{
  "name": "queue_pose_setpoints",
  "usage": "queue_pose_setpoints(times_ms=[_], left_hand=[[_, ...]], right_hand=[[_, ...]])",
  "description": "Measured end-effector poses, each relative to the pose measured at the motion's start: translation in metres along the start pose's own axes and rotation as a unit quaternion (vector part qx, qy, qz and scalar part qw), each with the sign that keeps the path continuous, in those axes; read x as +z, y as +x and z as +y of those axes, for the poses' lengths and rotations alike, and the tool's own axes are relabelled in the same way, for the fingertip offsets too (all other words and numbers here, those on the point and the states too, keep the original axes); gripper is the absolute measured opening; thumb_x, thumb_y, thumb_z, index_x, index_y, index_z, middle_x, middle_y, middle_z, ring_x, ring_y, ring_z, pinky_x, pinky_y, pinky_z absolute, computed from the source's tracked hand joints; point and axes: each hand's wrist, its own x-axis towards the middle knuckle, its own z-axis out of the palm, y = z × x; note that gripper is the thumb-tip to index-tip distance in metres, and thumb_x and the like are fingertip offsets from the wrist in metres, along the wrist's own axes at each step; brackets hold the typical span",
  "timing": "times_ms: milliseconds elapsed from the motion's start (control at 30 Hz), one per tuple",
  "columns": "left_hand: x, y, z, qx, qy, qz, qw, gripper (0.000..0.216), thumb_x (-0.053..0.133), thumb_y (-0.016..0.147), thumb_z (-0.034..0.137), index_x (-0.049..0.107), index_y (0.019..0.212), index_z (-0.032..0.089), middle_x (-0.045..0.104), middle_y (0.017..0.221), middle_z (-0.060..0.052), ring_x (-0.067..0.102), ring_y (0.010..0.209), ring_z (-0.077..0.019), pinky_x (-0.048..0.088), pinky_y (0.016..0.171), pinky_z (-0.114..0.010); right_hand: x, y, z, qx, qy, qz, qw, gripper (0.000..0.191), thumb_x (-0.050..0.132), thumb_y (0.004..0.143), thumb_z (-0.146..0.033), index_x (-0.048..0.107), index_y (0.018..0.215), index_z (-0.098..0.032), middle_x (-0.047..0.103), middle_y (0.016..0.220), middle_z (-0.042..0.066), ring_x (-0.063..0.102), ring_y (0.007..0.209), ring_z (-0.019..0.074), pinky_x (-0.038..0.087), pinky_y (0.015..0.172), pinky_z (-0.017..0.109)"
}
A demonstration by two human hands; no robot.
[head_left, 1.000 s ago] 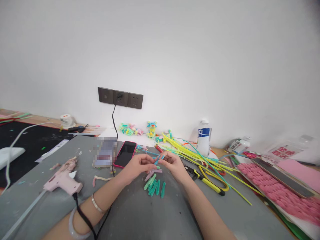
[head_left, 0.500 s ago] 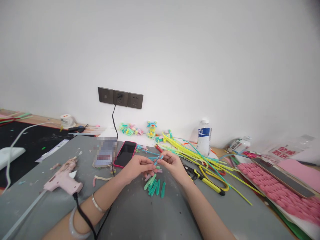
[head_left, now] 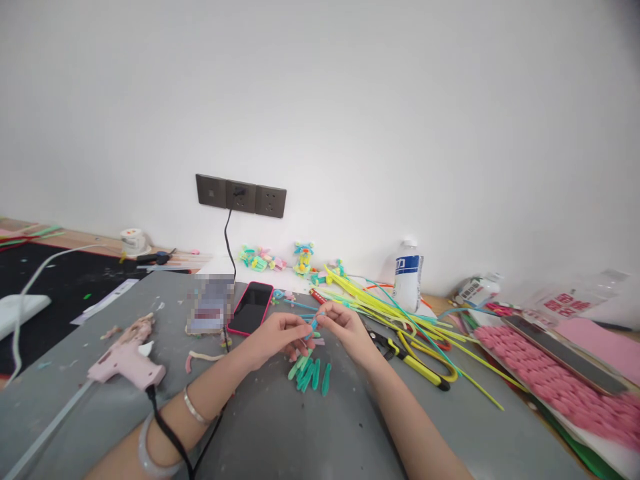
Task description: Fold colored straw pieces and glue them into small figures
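A small piece of blue pipe cleaner (head_left: 314, 325) is pinched between my two hands over the grey mat. My left hand (head_left: 285, 333) is closed on its left end, thumb against fingertips. At its upper right end, my right hand (head_left: 341, 328) pinches with thumb and forefinger. Just below the hands lie several short folded green pipe cleaner pieces (head_left: 315, 375), with paler green and pinkish ones partly hidden under my fingers. Yellow-handled pliers (head_left: 420, 370) rest right of my right hand. A phone with a pink edge (head_left: 253, 308) lies behind my left hand.
A pink glue gun (head_left: 127, 363) lies at left, its black cord running under my left forearm. Long yellow-green pipe cleaners (head_left: 370, 300) spread at right near a white bottle (head_left: 407, 277). Small coloured figures (head_left: 303, 259) stand by the wall. A pink woven piece (head_left: 555, 380) lies far right.
The blue pipe cleaner piece has turned slightly between my fingers, and my right fingertips have shifted a little left. The rest of the table looks the same.
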Motion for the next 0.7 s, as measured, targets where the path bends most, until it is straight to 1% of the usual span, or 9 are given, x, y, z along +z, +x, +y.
queue_pose_setpoints(times_ms=[133,233,333,433,533,700], left_hand=[[-0.0001,-0.0004,-0.0010,-0.004,-0.036,-0.008,0.999,0.044,0.078,0.070,0.052,0.072,0.084,0.010,0.074,0.082,-0.010,0.064,0.065,-0.0122,0.047,0.057,-0.022],[-0.0020,0.0002,-0.0021,-0.016,-0.065,-0.022,0.997,0.043,0.080,0.070,0.050,0.074,0.086,0.010,0.074,0.084,-0.011,0.064,0.065,-0.0115,0.048,0.057,-0.021],[-0.0041,0.0010,-0.0022,-0.028,-0.093,-0.042,0.994,0.040,0.081,0.070,0.047,0.075,0.084,0.010,0.073,0.080,-0.009,0.063,0.063,-0.0109,0.047,0.056,-0.020],[-0.0044,0.0007,-0.0018,-0.024,-0.093,-0.053,0.994,0.036,0.083,0.068,0.044,0.075,0.081,0.011,0.072,0.077,-0.008,0.064,0.063,-0.0114,0.048,0.057,-0.021],[-0.0029,-0.0008,-0.0011,-0.016,-0.084,-0.051,0.995,0.036,0.084,0.066,0.042,0.075,0.079,0.010,0.072,0.076,-0.008,0.064,0.064,-0.0117,0.048,0.058,-0.021],[0.0007,-0.0031,0.0023,-0.017,-0.075,-0.042,0.996,0.035,0.087,0.062,0.041,0.072,0.073,0.011,0.072,0.071,-0.006,0.064,0.064,-0.0127,0.047,0.060,-0.024]], right_hand=[[0.0009,-0.0017,-0.0014,-0.001,0.010,-0.022,1.000,0.026,0.071,0.082,-0.045,0.064,0.082,-0.019,0.064,0.073,0.001,0.059,0.069,0.0163,0.045,0.065,0.028],[0.0017,-0.0036,-0.0017,-0.007,0.024,-0.040,0.999,0.023,0.070,0.084,-0.042,0.065,0.084,-0.020,0.064,0.078,0.002,0.059,0.073,0.0168,0.046,0.069,0.029],[0.0028,-0.0049,-0.0028,-0.023,0.035,-0.061,0.997,0.021,0.068,0.086,-0.041,0.067,0.084,-0.020,0.062,0.084,0.003,0.058,0.077,0.0166,0.046,0.072,0.030],[0.0045,-0.0055,-0.0054,-0.032,0.026,-0.071,0.997,0.021,0.068,0.086,-0.041,0.067,0.083,-0.020,0.061,0.087,0.004,0.056,0.080,0.0170,0.046,0.072,0.029],[0.0055,-0.0057,-0.0073,-0.033,0.015,-0.080,0.996,0.022,0.068,0.086,-0.041,0.067,0.083,-0.020,0.060,0.087,0.004,0.055,0.082,0.0174,0.045,0.074,0.029],[0.0050,-0.0066,-0.0063,-0.029,-0.001,-0.090,0.995,0.028,0.062,0.089,-0.046,0.066,0.080,-0.019,0.059,0.084,0.004,0.054,0.081,0.0179,0.044,0.075,0.029]])
